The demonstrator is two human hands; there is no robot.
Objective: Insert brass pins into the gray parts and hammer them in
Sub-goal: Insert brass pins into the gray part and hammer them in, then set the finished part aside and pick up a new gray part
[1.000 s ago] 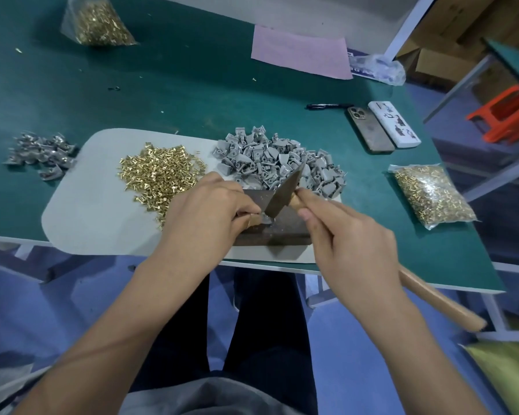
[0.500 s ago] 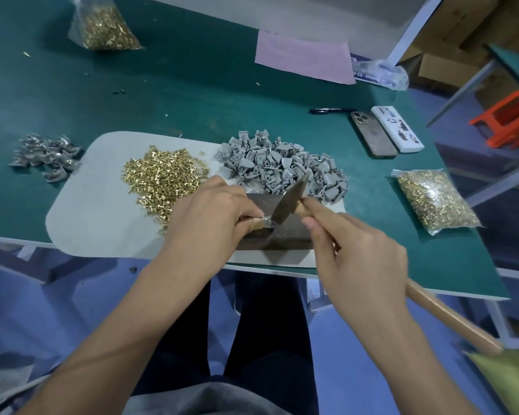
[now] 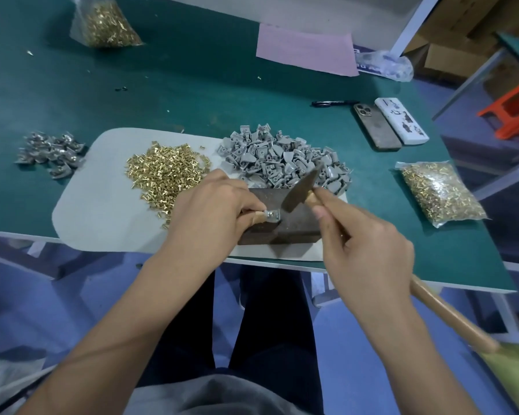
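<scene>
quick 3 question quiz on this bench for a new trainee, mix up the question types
1. True or false: the right hand holds the hammer by its wooden handle.
2. Which lies between the loose brass pins and the sealed pin bag? A) the phones B) the gray parts pile C) the pink sheet
3. Fill in: the left hand pinches a gray part on the dark metal ____.

Key: 1 true; 2 B; 3 block
</scene>
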